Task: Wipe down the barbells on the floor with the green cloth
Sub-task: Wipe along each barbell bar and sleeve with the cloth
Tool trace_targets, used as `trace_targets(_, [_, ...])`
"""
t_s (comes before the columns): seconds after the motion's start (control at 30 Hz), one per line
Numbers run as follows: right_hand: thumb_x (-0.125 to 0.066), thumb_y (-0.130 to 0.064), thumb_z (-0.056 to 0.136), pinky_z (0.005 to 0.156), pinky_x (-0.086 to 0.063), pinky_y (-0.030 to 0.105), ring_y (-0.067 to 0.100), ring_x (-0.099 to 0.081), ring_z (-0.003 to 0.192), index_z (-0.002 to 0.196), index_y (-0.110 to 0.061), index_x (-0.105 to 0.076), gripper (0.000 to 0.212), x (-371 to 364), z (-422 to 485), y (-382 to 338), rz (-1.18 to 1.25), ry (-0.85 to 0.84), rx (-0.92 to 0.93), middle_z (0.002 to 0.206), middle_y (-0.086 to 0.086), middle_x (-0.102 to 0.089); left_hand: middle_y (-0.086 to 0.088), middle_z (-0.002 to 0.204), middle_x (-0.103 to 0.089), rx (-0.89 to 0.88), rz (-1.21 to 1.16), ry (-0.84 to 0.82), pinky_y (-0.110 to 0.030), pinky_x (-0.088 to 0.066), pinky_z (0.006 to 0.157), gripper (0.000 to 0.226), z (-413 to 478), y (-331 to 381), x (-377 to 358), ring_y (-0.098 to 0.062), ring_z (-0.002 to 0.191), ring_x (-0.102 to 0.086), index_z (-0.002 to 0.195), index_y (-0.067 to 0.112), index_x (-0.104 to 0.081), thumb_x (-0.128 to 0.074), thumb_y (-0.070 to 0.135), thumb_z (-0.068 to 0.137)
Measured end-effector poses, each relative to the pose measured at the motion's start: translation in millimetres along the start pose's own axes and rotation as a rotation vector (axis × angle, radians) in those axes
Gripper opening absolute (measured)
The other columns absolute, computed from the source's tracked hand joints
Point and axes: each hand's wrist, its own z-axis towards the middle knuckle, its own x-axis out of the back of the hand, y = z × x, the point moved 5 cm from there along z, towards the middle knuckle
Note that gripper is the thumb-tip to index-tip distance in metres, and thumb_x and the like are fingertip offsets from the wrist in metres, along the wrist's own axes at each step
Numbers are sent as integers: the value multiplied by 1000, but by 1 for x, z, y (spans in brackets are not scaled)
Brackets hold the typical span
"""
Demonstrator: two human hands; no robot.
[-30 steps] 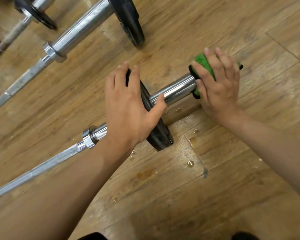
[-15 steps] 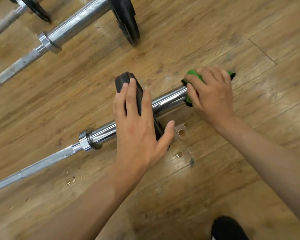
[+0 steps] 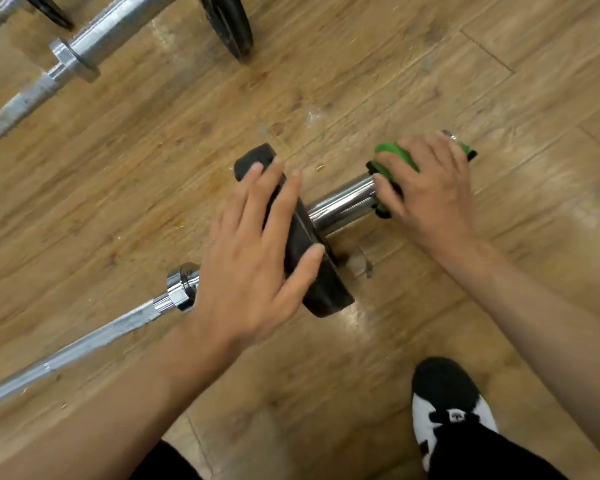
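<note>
no text, brand, number or sign readable, barbell and black weight plate show no legible marking, small mark on shoe too blurred to read

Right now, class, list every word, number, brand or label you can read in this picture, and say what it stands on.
No text can be read anywhere.
On the black weight plate: no lettering shows; the left hand covers part of it.
On the black-and-white shoe: a small mark by the laces, too blurred to read.
On the green cloth and the chrome barbell sleeve: nothing.
</note>
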Motion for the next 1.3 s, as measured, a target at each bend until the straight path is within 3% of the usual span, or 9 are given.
trace_targets(0.2, [-51,-26,102,121,-27,51,31,-55,119,114,-15,-73,27,20,-30,-17,-48,-1,-253,123,8,-66,-7,168,-32,83,-210,-265,-41,-21,129,86,31,-25,-5,-22,155,-28,161,12,-36,-27,68,97])
trace_targets(0.33, [-47,-30,103,124,-24,44,27,-57,122,137,-19,-63,39,14,-58,-87,54,-174,31,126,4,-67,-15,164,-39,-107,-102,-260,-48,-27,125,88,13,5,-8,-33,154,-31,157,6,-42,-37,68,95])
trace_targets(0.47, [-48,-29,107,123,-25,42,26,-56,131,140,-12,-60,39,36,-78,-50,138,-227,178,139,6,-63,-17,155,-49,-296,-34,-218,-57,-37,117,78,-3,24,-7,-37,149,-40,149,7,-52,-46,64,96])
trace_targets(0.6, [-49,-31,108,117,-32,52,29,-58,126,127,-14,-70,33,60,-84,29,60,-88,-154,134,5,-66,-15,153,-50,-285,-85,-273,-49,-36,114,81,6,17,-8,-35,140,-48,149,11,-54,-39,72,98])
trace_targets(0.7, [-45,-27,109,116,-33,51,29,-59,118,119,-13,-72,31,63,-86,25,0,-98,-249,123,6,-68,-11,146,-59,-349,-129,-240,-58,-35,118,72,-4,32,-15,-33,144,-48,140,11,-63,-44,66,98])
trace_targets(0.87, [-47,-27,103,95,-39,43,30,-60,95,107,-13,-69,27,54,-103,-61,-10,-187,65,101,6,-68,-9,133,-68,-362,-153,-100,-55,-38,116,62,-33,61,-17,-33,136,-57,127,8,-71,-53,56,93])
trace_targets(1.0, [-47,-29,106,99,-40,42,29,-62,105,124,-13,-69,33,69,-122,-42,33,-222,220,120,6,-69,-10,132,-69,-442,-80,-67,-56,-40,114,61,-52,81,-16,-34,133,-60,125,8,-73,-57,55,90])
trace_targets(1.17, [-50,-20,102,95,-36,38,29,-61,108,114,-13,-74,28,95,-130,41,19,-98,-242,118,5,-70,-9,129,-72,-486,-41,-21,-54,-41,114,59,-77,104,-19,-33,127,-65,122,9,-75,-59,54,88])
trace_targets(1.3, [-52,-20,91,103,-36,43,29,-58,109,102,-13,-74,25,94,-132,1,-61,-100,-373,112,4,-70,-14,138,-67,-551,-44,-56,-53,-42,115,63,-79,106,-19,-35,133,-61,131,5,-70,-59,52,90])
